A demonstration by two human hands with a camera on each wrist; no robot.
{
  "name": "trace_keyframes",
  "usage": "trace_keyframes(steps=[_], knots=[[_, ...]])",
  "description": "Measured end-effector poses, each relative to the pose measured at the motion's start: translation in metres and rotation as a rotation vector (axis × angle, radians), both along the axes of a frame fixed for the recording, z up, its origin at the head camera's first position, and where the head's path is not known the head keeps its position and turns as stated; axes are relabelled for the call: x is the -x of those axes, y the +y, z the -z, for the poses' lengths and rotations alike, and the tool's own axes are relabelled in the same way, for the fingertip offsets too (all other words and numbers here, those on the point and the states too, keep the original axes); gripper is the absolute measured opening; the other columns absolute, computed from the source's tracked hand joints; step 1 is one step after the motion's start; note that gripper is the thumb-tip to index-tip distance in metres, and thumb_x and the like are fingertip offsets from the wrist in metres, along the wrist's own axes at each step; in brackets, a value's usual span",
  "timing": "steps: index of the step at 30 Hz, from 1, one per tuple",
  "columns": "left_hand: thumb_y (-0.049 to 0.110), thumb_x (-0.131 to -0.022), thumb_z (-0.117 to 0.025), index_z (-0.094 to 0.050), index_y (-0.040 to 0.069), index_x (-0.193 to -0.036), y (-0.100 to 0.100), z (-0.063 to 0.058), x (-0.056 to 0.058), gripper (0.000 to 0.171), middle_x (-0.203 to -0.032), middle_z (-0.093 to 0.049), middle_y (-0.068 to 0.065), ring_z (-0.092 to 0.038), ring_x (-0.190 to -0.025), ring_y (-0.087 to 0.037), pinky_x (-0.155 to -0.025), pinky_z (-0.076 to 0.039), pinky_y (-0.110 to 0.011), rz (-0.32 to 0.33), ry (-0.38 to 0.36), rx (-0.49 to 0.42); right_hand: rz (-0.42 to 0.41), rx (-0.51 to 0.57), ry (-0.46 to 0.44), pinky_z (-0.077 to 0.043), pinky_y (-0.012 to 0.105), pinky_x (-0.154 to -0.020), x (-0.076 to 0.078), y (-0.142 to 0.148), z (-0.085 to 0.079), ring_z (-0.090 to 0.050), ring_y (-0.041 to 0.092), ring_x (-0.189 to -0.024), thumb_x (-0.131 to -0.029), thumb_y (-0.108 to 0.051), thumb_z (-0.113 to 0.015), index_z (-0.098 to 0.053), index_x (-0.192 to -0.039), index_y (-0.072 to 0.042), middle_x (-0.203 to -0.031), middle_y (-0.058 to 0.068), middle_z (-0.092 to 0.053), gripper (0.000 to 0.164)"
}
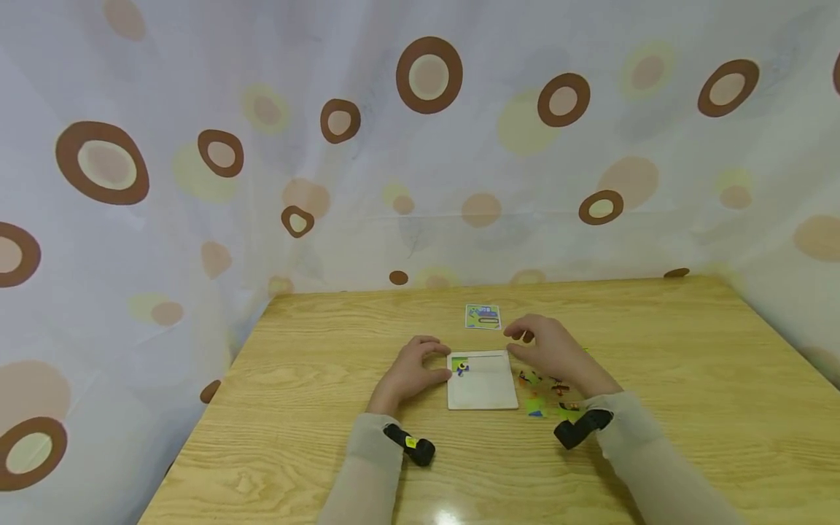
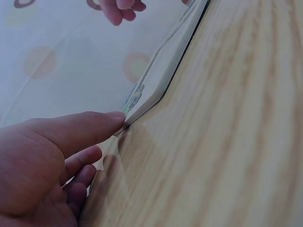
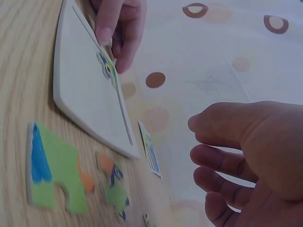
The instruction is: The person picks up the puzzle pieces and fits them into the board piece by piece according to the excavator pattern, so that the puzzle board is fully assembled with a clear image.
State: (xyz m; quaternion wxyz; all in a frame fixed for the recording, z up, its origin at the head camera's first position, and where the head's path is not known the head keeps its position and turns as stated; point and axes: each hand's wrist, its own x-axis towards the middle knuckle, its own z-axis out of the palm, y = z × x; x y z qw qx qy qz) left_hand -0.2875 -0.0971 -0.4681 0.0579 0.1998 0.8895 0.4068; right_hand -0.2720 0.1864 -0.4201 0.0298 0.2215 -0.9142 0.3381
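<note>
A white puzzle tray (image 1: 482, 390) lies on the table, with one green, blue and yellow puzzle piece (image 1: 459, 366) in its upper left corner. My left hand (image 1: 416, 372) is at the tray's left side. In the left wrist view its thumb touches the tray's edge beside the piece, and the other fingers bend loosely below. My right hand (image 1: 546, 351) hovers near the tray's upper right corner. Its fingers (image 3: 220, 158) are loosely bent and hold nothing. Loose puzzle pieces (image 3: 57, 165), green with blue and orange, lie right of the tray, partly under the right wrist in the head view.
A small picture card (image 1: 483, 316) showing a blue vehicle on green lies behind the tray. The wooden table (image 1: 302, 364) meets a white curtain (image 1: 367, 182) with brown circles at the back and sides. Black wrist cameras (image 1: 420, 450) sit on both sleeves.
</note>
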Motion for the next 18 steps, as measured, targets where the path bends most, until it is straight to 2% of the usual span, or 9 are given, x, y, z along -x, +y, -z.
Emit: trace_keyframes(steps=[12,18], knots=[[0.021,-0.09,-0.075,-0.067,0.014,-0.125,0.0,0.001,0.002,0.037,-0.142,-0.046,-0.007,-0.039,-0.134,-0.032,-0.11,-0.033,-0.047,-0.009,-0.002,0.004,0.052,-0.017,-0.053,-0.05,0.043,-0.076,-0.002,0.031,-0.004,-0.056,0.03,-0.098,-0.097,-0.013,-0.064,-0.064,-0.124,0.002,-0.116,0.017,-0.063,0.031],[0.021,-0.09,-0.075,-0.068,0.015,-0.125,-0.001,0.002,0.002,0.036,-0.142,-0.046,-0.006,-0.039,-0.135,-0.031,-0.111,-0.032,-0.047,-0.01,-0.009,0.001,0.061,-0.021,-0.089,-0.05,0.042,-0.076,0.005,0.043,0.005,-0.056,0.03,-0.099,-0.096,-0.013,-0.065,-0.064,-0.124,0.003,-0.114,0.017,-0.063,0.032]])
